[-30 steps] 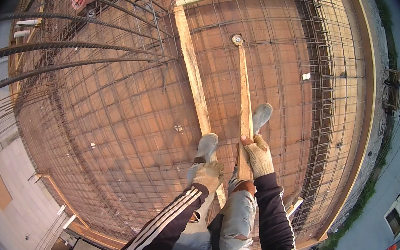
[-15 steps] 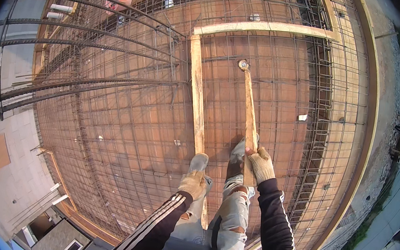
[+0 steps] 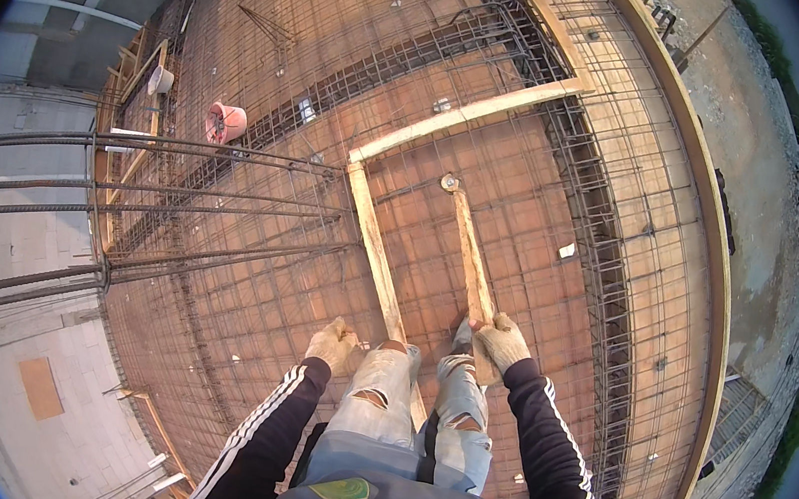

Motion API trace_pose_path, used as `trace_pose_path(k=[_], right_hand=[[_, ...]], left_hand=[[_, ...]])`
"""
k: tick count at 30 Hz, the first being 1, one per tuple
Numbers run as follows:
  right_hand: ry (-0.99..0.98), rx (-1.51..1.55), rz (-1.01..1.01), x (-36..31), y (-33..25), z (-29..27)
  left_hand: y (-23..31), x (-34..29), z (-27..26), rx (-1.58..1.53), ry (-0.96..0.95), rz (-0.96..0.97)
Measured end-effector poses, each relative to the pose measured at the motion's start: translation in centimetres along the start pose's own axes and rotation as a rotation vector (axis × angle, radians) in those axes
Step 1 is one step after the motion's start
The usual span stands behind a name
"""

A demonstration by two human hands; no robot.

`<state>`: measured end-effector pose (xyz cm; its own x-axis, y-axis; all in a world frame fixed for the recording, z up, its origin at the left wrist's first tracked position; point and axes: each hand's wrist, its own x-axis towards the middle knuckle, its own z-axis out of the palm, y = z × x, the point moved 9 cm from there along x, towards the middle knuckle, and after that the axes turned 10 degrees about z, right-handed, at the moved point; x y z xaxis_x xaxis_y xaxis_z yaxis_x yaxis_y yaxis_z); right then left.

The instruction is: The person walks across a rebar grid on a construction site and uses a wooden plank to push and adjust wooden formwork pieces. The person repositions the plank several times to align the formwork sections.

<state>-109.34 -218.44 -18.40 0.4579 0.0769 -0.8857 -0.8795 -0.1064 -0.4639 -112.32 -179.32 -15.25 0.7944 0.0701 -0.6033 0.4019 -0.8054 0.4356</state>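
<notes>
My right hand point(image 3: 504, 343), in a pale work glove, is closed around the near end of a long flat wooden strip point(image 3: 471, 251). The strip slants away over the steel mesh, and its far tip meets a small round metal-looking piece point(image 3: 449, 182). To the left, my gloved left hand point(image 3: 334, 345) is held with curled fingers above the mesh, beside my knee. Whatever it may hold is too small to make out. Between the hands runs a wooden board point(image 3: 375, 251), its near part passing under my leg. It joins a crosswise board point(image 3: 467, 120) at the far end.
Rebar mesh point(image 3: 259, 322) covers the brown formwork panels. Thick rebars point(image 3: 225, 196) jut out at the left. A pink bucket point(image 3: 225, 124) stands at far left. Dense rebar cages point(image 3: 606, 287) line the right side, inside a curved wooden edge board point(image 3: 717, 251).
The view has turned and tilted. My left hand has moved left, away from the board and my leg. My right hand still grips the strip.
</notes>
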Motion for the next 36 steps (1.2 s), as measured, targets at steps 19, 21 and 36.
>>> trace_pose_path(k=[19,21,36], right_hand=[[-0.183,0.025,0.095,7.9,2.4,6.0],[-0.135,-0.138,0.08,9.9,1.5,8.5],[0.098,-0.145,0.073,29.3,-4.8,29.5]], left_hand=[[-0.7,1.7,4.1,0.2,0.069,0.137],[-2.4,2.6,5.5,0.219,0.05,0.11],[-11.1,2.4,6.0,0.224,-0.097,0.058]])
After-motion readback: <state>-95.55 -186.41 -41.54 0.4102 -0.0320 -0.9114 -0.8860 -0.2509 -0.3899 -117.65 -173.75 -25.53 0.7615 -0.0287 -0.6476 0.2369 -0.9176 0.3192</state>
